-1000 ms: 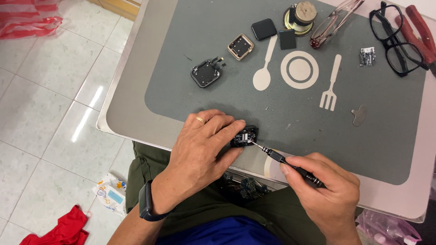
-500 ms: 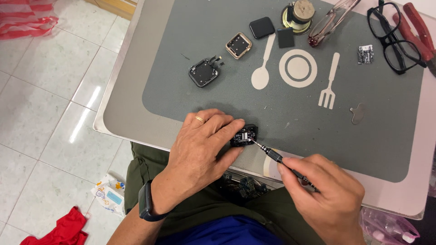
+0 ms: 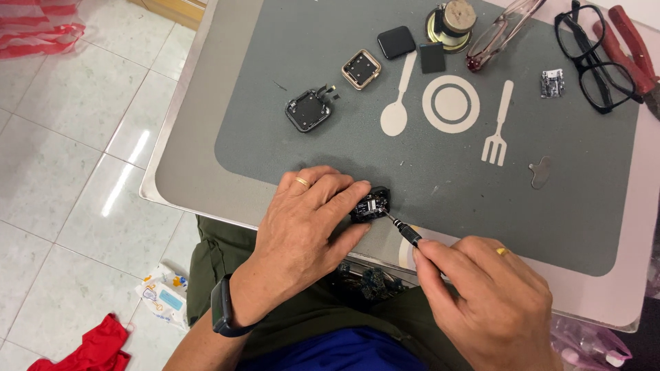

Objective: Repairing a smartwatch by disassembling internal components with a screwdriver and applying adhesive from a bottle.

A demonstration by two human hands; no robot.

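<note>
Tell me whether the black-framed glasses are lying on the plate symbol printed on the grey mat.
No: the black-framed glasses lie at the mat's far right corner, well apart from the plate symbol, which is bare.

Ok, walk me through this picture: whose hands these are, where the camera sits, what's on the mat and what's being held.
The camera is worn on a person's head and looks down, so both hands are that person's own. The left hand pins a small black device, opened so its insides show, to the grey mat. The right hand holds a thin screwdriver with its tip at the device. Further up the mat lie an opened black casing, a square part with a pale frame, two dark square pieces, a small round speaker, clear glasses, black glasses and red-handled pliers.
</note>
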